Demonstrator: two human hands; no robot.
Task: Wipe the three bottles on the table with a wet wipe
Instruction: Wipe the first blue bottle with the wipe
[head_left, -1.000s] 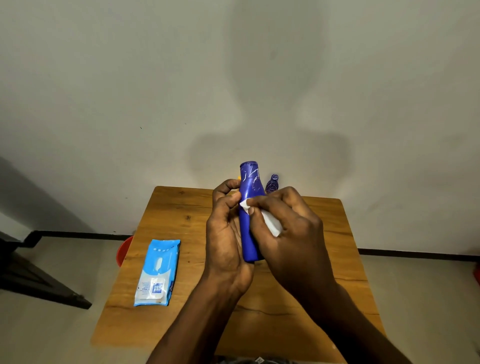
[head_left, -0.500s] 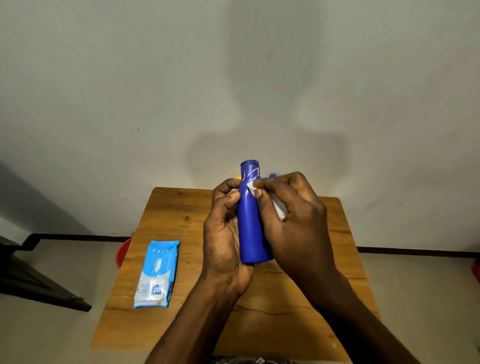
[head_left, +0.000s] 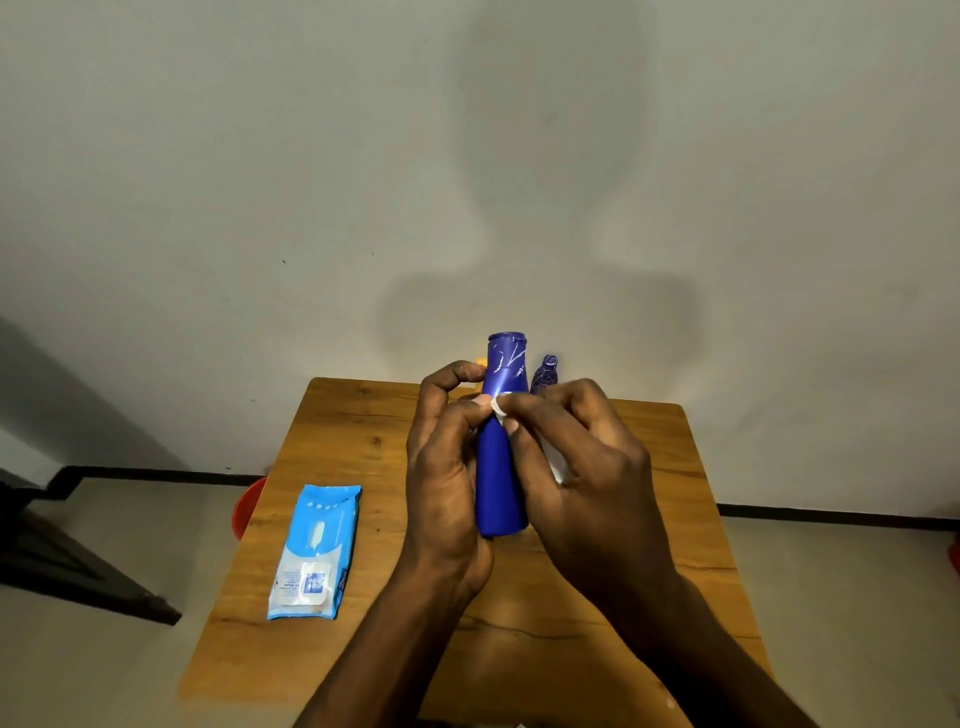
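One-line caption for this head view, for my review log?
Left hand holds blue bottle while right hand rubs it with white wipe.

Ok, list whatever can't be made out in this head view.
- Third bottle: only an orange sliver shows behind the left hand.
- Small purple bottle: lower part hidden by the right hand.
- Wet wipe: mostly covered by fingers.
- Wipes pack print: too small.

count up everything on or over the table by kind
bottles: 2 plainly seen, blue bottle in hand and a purple bottle behind; an orange sliver behind the left hand may be a third
wet wipe: 1
wipe pack: 1
total: 4
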